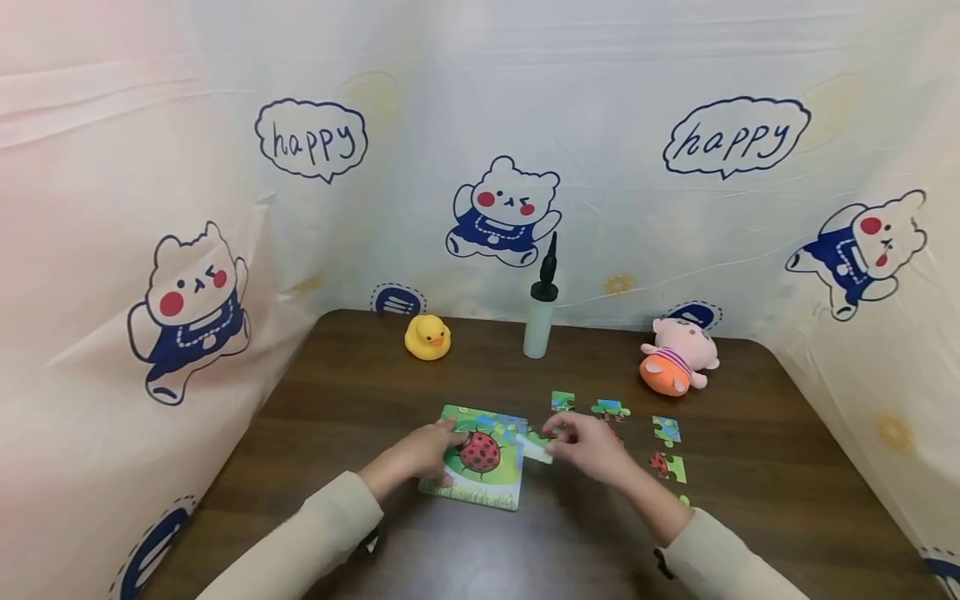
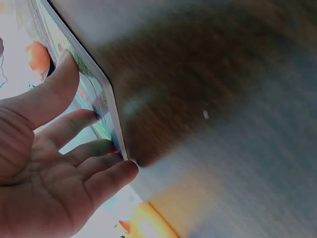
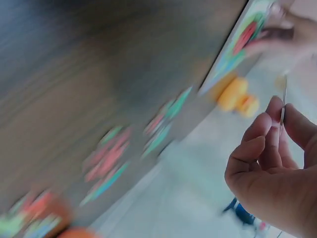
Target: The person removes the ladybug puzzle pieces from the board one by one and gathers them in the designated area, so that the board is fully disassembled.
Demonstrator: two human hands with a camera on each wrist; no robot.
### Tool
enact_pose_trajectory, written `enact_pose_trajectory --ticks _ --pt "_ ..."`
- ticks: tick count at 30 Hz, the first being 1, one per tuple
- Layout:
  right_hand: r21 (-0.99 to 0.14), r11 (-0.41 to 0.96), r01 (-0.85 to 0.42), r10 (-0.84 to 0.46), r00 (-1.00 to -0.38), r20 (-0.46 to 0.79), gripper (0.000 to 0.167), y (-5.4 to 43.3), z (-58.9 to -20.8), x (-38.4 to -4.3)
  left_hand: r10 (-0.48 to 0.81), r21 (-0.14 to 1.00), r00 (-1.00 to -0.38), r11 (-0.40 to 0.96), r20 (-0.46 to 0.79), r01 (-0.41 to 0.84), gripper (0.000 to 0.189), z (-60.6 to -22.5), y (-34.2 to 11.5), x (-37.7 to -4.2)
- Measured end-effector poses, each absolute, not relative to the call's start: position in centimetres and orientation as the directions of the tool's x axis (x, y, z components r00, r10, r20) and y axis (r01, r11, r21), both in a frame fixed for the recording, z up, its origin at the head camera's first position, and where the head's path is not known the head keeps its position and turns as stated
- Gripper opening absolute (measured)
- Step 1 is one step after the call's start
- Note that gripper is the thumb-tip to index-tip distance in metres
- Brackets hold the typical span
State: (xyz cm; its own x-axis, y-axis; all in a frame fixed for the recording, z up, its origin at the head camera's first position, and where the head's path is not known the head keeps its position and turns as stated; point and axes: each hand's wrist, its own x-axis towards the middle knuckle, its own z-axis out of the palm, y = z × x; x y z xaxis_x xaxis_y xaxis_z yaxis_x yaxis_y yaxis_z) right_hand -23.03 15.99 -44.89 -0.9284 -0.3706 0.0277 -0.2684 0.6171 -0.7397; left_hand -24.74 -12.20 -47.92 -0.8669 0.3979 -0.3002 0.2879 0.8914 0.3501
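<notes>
A square puzzle board (image 1: 491, 497) with a red ladybug picture lies on the brown table. At its left side my left hand (image 1: 423, 452) rests with spread fingers; in the left wrist view, the thumb (image 2: 67, 82) lies over the picture and the fingertips (image 2: 126, 171) touch the board's edge. Just right of the board, my right hand (image 1: 588, 446) pinches a thin puzzle piece (image 1: 536, 448) between thumb and fingers. The right wrist view shows this piece (image 3: 284, 106) edge-on, so its picture side is hidden there.
Several loose puzzle pieces, such as a green-blue one (image 1: 666, 429) and a red-green one (image 1: 677, 468), lie to the right. Along the back stand a yellow rubber duck (image 1: 427, 338), a pale green hand pump (image 1: 537, 325) and a pink plush toy (image 1: 678, 357). A printed curtain (image 1: 600, 67) surrounds the table.
</notes>
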Motion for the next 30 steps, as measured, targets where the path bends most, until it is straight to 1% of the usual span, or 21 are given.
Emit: enact_pose_trajectory --ticks 5,10,13,17,22,26,28,30 --pt "-0.733 0.643 -0.221 -0.399 -0.914 -0.074 0.013 21.2 -44.3 -23.0 0.387 0.352 -0.872 0.895 -0.301 0.275 0.075 -47.4 -12.6 -24.6" --pt "-0.752 0.642 -0.149 -0.399 -0.902 -0.163 0.008 23.7 -45.9 -22.4 0.381 0.394 -0.867 0.886 -0.321 0.244 0.076 -46.8 -13.0 -24.4" --pt "-0.707 0.69 -0.152 -0.361 -0.92 -0.155 0.008 23.8 -47.1 -22.1 0.369 0.432 -0.865 0.878 -0.34 0.205 0.078 -46.8 -13.1 -24.3" --pt "-0.624 0.766 -0.154 -0.281 -0.953 -0.11 0.012 23.6 -48.2 -21.9 0.363 0.454 -0.867 0.871 -0.341 0.187 0.078 -47.1 -13.2 -24.2" --pt "-0.57 0.811 -0.132 -0.215 -0.973 -0.08 0.013 23.7 -48.6 -21.5 0.4 0.459 -0.866 0.856 -0.3 0.237 0.079 -47.0 -12.9 -24.0" --pt "-0.542 0.828 -0.14 -0.201 -0.978 -0.054 0.013 24.0 -48.8 -21.2 0.42 0.426 -0.859 0.862 -0.293 0.276 0.084 -46.7 -12.7 -24.0" --pt "-0.53 0.835 -0.148 -0.201 -0.979 -0.043 0.013 24.1 -48.9 -21.0 0.419 0.4 -0.85 0.872 -0.318 0.281 0.087 -46.4 -12.9 -24.1" --pt "-0.528 0.836 -0.148 -0.196 -0.98 -0.035 0.013 24.2 -49.1 -20.9 0.427 0.375 -0.829 0.881 -0.363 0.289 0.092 -46.1 -13.3 -24.2"
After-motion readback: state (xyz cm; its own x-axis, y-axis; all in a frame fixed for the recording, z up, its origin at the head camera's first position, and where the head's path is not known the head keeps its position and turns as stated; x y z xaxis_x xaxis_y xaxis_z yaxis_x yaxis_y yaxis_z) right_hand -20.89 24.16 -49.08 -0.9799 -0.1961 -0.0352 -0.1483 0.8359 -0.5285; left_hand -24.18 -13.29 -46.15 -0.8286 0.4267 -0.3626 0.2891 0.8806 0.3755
